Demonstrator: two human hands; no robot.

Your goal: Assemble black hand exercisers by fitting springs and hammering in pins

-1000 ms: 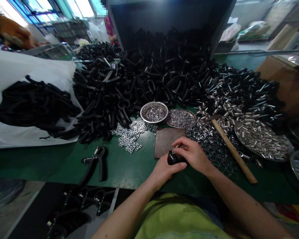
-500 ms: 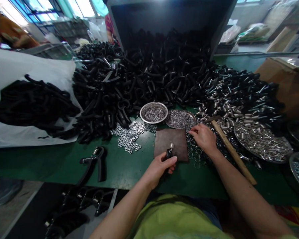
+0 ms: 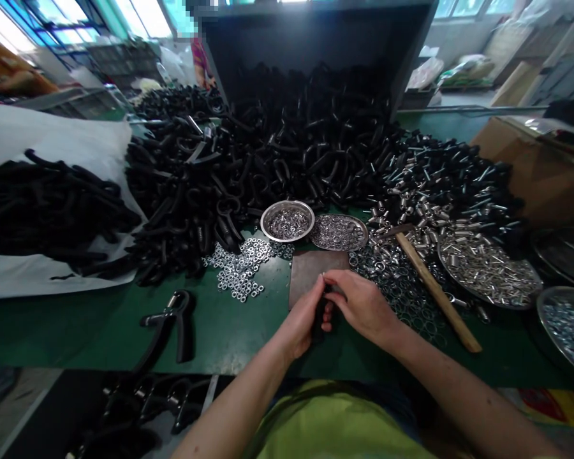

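Observation:
My left hand [image 3: 302, 324] is wrapped round a black handle [image 3: 321, 319], held upright at the near edge of a brown square plate [image 3: 306, 268]. Over the handle's top end my right hand [image 3: 360, 305] is closed in a pinch, its fingertips meeting my left thumb. Whatever the pinch holds is too small and hidden to name. Loose thin rings [image 3: 411, 312] lie right of the plate, and a pile of small nuts [image 3: 242, 268] lies to its left. Behind the plate are a metal bowl [image 3: 287, 221] and a shallow dish [image 3: 339, 232] of small metal parts.
A hammer [image 3: 435, 290] lies on the right beside a tray of metal pins [image 3: 490, 268]. An assembled hand grip [image 3: 172, 325] rests at the left front. Black handles [image 3: 268, 159] are heaped behind. Two other people are partly visible at the far left and back.
My right hand has moved left from the loose rings to the top of the handle in my left hand. The camera view has shifted slightly.

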